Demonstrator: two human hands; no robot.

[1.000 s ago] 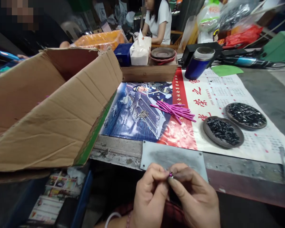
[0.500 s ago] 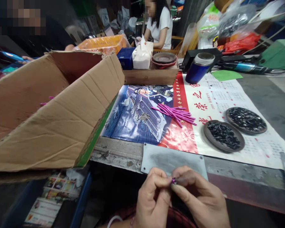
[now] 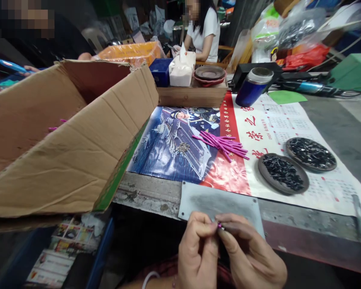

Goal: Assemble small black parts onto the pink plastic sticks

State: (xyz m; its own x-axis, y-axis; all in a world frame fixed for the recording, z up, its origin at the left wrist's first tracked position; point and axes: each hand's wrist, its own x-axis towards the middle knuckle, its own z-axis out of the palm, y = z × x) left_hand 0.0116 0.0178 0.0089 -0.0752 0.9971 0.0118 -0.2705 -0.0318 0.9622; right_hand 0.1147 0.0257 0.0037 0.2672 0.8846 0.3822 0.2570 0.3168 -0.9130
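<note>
Close to my body, just below the table's front edge, my left hand [image 3: 198, 245] and my right hand [image 3: 251, 253] meet fingertip to fingertip. Between them shows the tip of a small pink piece [image 3: 219, 226] with a shiny silver bit, pinched by thumbs and forefingers; fingers hide the rest of it. Beyond my hands, a pile of thin pink sticks [image 3: 221, 144] lies on a poster calendar [image 3: 165, 160]. Left of that pile is a heap of tiny silver parts [image 3: 183, 147].
A large open cardboard box [image 3: 78, 152] fills the left. Two dishes of dark slivers [image 3: 284, 173] sit right, near tweezers [image 3: 358, 216]. A grey plate [image 3: 222, 200] lies at the table edge. A blue cup [image 3: 254, 86] stands behind; two people sit across.
My hands stay together on the small pink piece, with the right fingers shifted slightly around it. The view has moved a little; the table things look unchanged.
</note>
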